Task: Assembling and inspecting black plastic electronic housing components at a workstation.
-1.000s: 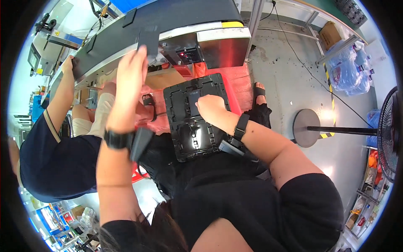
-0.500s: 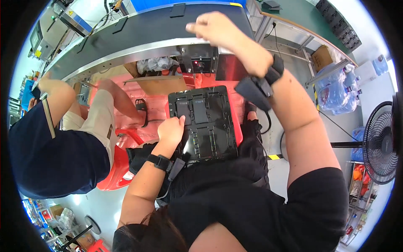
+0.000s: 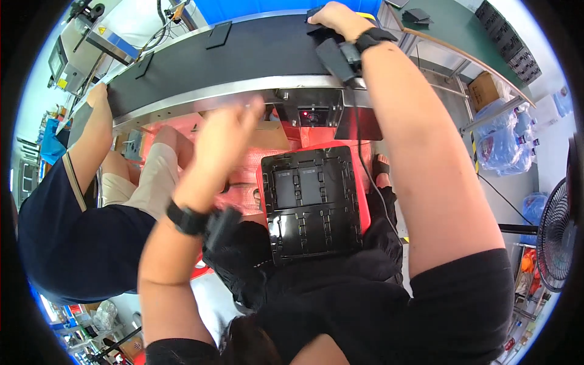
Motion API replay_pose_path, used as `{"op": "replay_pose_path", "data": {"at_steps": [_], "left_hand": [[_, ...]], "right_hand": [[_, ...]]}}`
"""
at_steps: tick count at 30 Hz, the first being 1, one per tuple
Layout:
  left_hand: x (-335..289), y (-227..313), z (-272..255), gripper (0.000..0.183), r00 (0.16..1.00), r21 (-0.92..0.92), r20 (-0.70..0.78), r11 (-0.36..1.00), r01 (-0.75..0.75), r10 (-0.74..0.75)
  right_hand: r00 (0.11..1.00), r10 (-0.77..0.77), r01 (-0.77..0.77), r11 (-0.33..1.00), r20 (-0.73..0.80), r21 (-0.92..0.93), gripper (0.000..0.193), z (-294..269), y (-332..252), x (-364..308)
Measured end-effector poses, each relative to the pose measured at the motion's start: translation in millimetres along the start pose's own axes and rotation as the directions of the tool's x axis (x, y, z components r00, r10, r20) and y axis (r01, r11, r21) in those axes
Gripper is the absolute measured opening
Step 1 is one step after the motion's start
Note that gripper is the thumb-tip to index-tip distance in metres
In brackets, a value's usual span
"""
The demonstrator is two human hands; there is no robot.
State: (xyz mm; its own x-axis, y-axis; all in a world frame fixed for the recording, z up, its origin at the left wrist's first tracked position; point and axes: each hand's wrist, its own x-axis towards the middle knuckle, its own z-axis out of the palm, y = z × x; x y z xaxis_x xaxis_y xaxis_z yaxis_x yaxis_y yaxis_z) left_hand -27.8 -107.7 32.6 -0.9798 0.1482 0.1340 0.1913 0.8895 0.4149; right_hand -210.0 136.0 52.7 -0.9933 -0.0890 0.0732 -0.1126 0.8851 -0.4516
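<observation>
My right hand (image 3: 336, 17) reaches to the far right end of a dark conveyor belt (image 3: 261, 55), its fingers closed on a thin black flat piece (image 3: 312, 12). My left hand (image 3: 228, 131), smeared by motion, is raised in front of the belt's metal edge; its fingers cannot be made out. A glossy black plastic tray (image 3: 313, 234) with moulded compartments rests before me on something red. Two flat black rectangular pieces lie side by side in its far compartments, the left one (image 3: 284, 189) and the right one (image 3: 311, 186).
Two more flat pieces lie on the belt, one nearer (image 3: 218, 35) and one farther left (image 3: 145, 65). A co-worker (image 3: 79, 225) sits at my left, one hand at the belt. A control box (image 3: 312, 115) hangs under the belt. At right stand a green table (image 3: 453, 30) and a fan (image 3: 555, 225).
My right hand has gone right along the belt and closed on a flat piece. My left hand has lifted off the tray toward the belt. The belt's pieces appear farther right; my view has shifted.
</observation>
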Motion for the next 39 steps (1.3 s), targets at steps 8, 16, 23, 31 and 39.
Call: {"op": "replay_pose_path", "data": {"at_steps": [8,16,23,31,39], "left_hand": [[187.6,-24.8,-16.5,0.066,0.995,0.508,-0.093,0.861,0.013,0.04],[215.2,12.5,12.0,0.059,0.994,0.465,0.044,0.879,-0.106,0.096],[143.7,5.4,5.3,0.05,0.997,-0.174,0.074,0.984,0.031,-0.018],[-120.8,-20.1,39.1,0.032,0.988,-0.526,0.091,0.837,0.151,-0.121],[-224.0,-24.3,96.0,0.044,0.872,-0.056,0.446,0.966,0.254,-0.203]], "right_hand": [[0.976,-0.169,0.071,0.847,0.141,0.526,0.039,-22.6,-26.9,-174.3],[0.953,0.131,-0.203,0.945,0.272,0.258,0.04,122.5,38.6,-300.7],[0.927,0.173,-0.17,0.985,0.333,-0.038,0.042,135.0,25.6,-288.5],[0.967,0.118,-0.124,0.992,0.227,0.012,0.045,146.3,46.4,-302.5],[0.934,0.09,-0.041,0.988,0.347,-0.146,0.046,129.3,38.0,-289.7]]}}
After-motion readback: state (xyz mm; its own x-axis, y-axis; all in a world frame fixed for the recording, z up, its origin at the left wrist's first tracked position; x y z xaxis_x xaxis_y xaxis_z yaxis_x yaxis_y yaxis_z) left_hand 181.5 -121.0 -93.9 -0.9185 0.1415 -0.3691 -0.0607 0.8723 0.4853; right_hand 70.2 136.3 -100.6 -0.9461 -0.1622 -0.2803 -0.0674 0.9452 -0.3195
